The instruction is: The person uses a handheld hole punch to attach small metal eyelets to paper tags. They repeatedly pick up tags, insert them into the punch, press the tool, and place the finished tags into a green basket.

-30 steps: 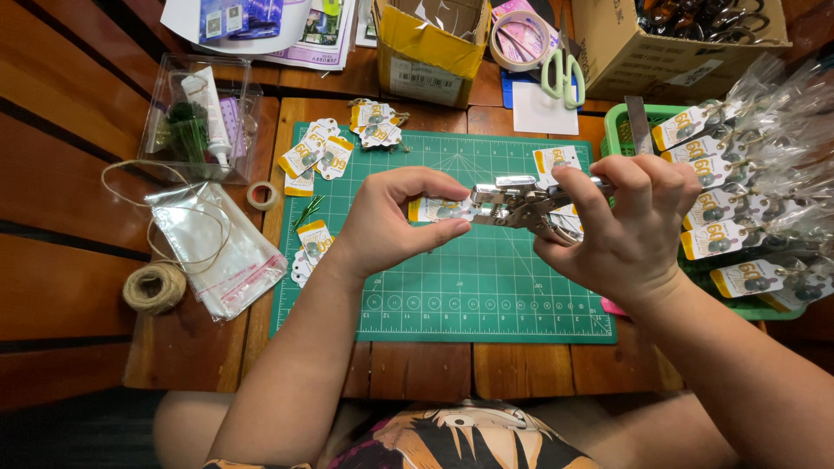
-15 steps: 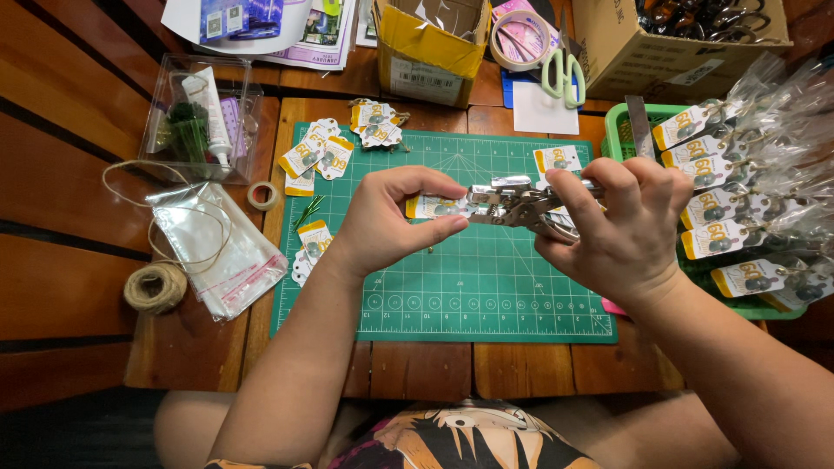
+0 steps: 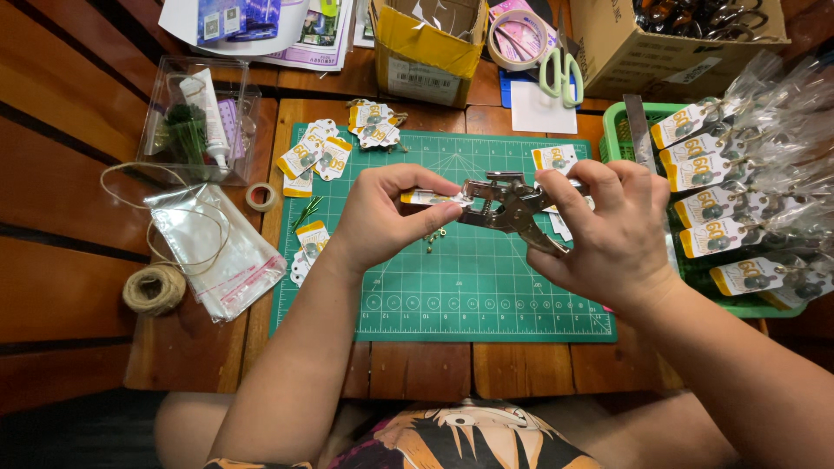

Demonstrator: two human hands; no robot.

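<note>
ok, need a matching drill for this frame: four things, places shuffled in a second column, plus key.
Things:
1. metal hole punch
2. twine ball
3. scissors
4. small paper tag

Places:
A. pinched in the left hand
B. on the wooden table, left of the green cutting mat
C. gripped in the right hand
D. beyond the mat's far edge, between two cardboard boxes

Pairs: 1-C, 2-B, 3-D, 4-A
</note>
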